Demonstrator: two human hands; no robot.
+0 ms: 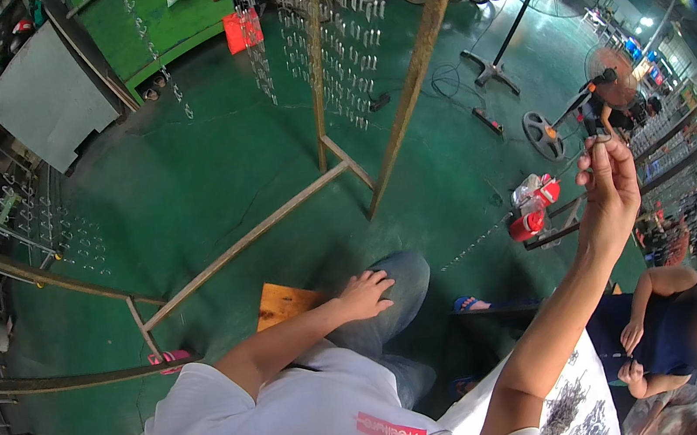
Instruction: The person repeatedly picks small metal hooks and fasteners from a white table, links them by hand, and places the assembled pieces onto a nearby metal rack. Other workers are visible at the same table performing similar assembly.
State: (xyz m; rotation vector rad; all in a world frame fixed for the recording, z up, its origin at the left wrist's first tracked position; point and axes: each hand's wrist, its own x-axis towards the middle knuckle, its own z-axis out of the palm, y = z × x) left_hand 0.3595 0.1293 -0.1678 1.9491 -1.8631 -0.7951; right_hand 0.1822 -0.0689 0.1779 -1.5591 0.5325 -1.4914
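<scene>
My left hand lies flat with its fingers spread on my jeans-covered knee, holding nothing. My right arm is stretched out and up at the right. The fingertips of my right hand are pinched together around something thin and dark, too small to make out. Beyond that hand, strands of small metal pieces hang from a dark rack. Below my right forearm, a white sheet carries a heap of small dark pieces.
A metal frame stands ahead, with chains of metal hooks behind it. A wooden board is beside my knee. Red cups and a standing fan are at right. A seated co-worker in dark blue works close by.
</scene>
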